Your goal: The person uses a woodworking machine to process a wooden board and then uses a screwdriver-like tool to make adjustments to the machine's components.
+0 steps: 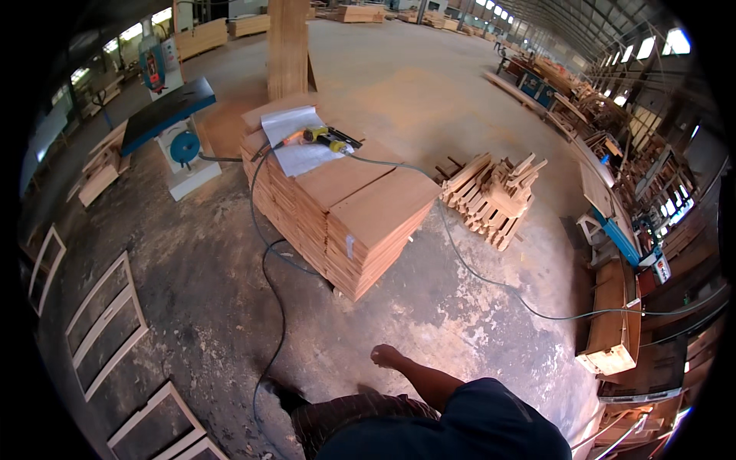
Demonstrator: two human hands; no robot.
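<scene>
My right hand point(386, 355) hangs over the concrete floor in front of my body, its fingers curled in, and nothing shows in it. It touches nothing. My left hand is out of view. Ahead of me rises a tall stack of reddish-brown wooden panels point(387, 207). On top of it lie a white paper sheet point(290, 121) and a yellow-green and black power tool, perhaps a nailer point(326, 138), with a hose attached. A dark hose point(282, 307) runs down the stack's near side and along the floor by my foot point(287, 395).
Right of the stack sits a pile of wooden sticks point(494, 195). A thin air hose point(491, 282) crosses the floor to the right, reaching a wooden crate point(613, 330). Light wooden frames point(107, 326) lie at left. A machine with a blue-edged table point(170, 111) stands behind them.
</scene>
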